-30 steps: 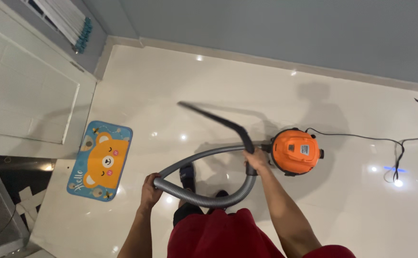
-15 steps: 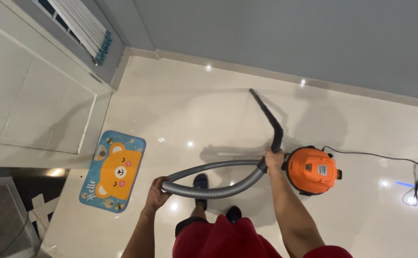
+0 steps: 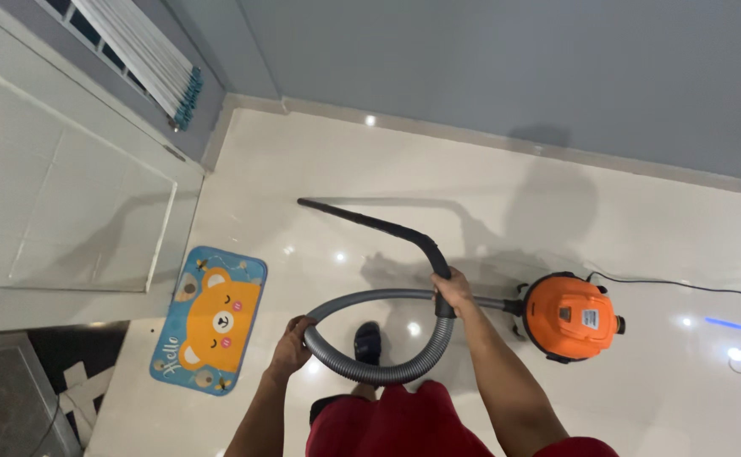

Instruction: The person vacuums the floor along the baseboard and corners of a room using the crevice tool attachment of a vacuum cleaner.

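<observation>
Gripping the rigid black plastic wand (image 3: 370,224) at its bend, my right hand (image 3: 450,289) is steering; my left hand (image 3: 292,342) is clasping the floppy grey ribbed hose (image 3: 379,371), likely light.

One head-worn camera looks steeply down from standing height onto the glossy floor (image 3: 608,211), facing the grey wall (image 3: 514,68) at the far edge.

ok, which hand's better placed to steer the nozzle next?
Right. The right hand grips the black wand at its bend, probably steering its tip; the left hand only holds the grey hose.
</observation>
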